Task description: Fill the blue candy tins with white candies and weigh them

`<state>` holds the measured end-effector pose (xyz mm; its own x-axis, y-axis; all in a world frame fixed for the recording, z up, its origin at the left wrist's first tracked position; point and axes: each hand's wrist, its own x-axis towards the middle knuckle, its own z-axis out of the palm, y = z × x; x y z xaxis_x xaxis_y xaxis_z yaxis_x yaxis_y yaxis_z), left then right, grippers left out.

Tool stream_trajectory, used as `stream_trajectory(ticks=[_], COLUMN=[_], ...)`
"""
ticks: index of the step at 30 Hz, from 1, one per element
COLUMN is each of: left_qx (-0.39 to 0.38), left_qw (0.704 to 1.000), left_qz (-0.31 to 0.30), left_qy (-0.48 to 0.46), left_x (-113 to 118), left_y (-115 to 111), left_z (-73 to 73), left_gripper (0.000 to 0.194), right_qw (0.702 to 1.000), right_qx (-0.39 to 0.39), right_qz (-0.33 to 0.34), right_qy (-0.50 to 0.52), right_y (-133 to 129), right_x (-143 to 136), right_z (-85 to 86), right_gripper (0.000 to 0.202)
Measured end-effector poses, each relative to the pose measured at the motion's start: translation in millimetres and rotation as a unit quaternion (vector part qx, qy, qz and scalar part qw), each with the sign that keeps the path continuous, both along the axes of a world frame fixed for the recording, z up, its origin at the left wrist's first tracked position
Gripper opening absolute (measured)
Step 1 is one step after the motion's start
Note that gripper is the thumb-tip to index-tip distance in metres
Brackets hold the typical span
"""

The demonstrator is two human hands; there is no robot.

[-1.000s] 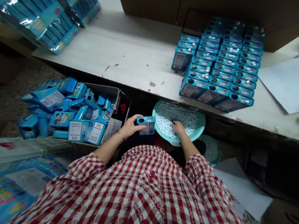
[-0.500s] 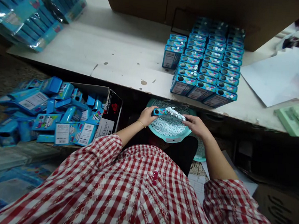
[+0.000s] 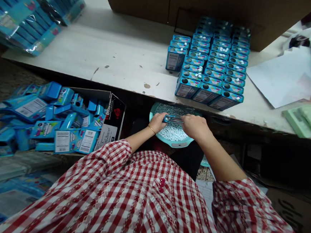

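So the teal basin (image 3: 176,144) in the middle of the frame is loaded with little white pellets (image 3: 171,133), and the small blue box (image 3: 169,118) is right above it, the left hand's (image 3: 157,122) fingers clamped on its left end. The right hand (image 3: 195,126) is at the other end, but it's blurry there (fast fingers, I guess), so I can't tell if its fingers are together or apart. Carton (image 3: 114,113) at left is heaped with loose blue boxes (image 3: 45,129), some with round openings showing. Upper right, upright blue boxes (image 3: 211,88) stand in rows, white bits on several tops. A second teal container (image 3: 205,164) is mostly cut off behind the right forearm. The held box looks narrow from here, its print unreadable and its right end smeared.
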<state>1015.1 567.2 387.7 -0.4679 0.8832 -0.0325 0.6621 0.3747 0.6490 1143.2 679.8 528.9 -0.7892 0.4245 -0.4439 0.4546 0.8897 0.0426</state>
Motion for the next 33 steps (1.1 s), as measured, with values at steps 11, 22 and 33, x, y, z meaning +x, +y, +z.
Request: stream_trajectory(ticks=[11,22,33], left_qx=[0.135,0.166,0.069], left_qw=[0.972,0.959,0.995], left_qz=[0.160,0.192,0.066], left_qy=[-0.107,-0.129,-0.027], left_x=[-33.8,-42.1,-7.7], left_y=[-44.9,-49.5,-10.6], left_z=[6.9,9.3,0.8], left_gripper=[0.036,0.039,0.037], right_qw=[0.973,0.901,0.971], right_qx=[-0.156,-0.348,-0.185], right_qz=[-0.167,-0.187,-0.079], right_qy=[0.011,0.177,0.131], right_y=[19.9,27.1,34.5], right_x=[13.5,18.4,14.4], right_z=[-163.9,-164.1,-38.0], right_gripper=[0.032,0.042,0.036])
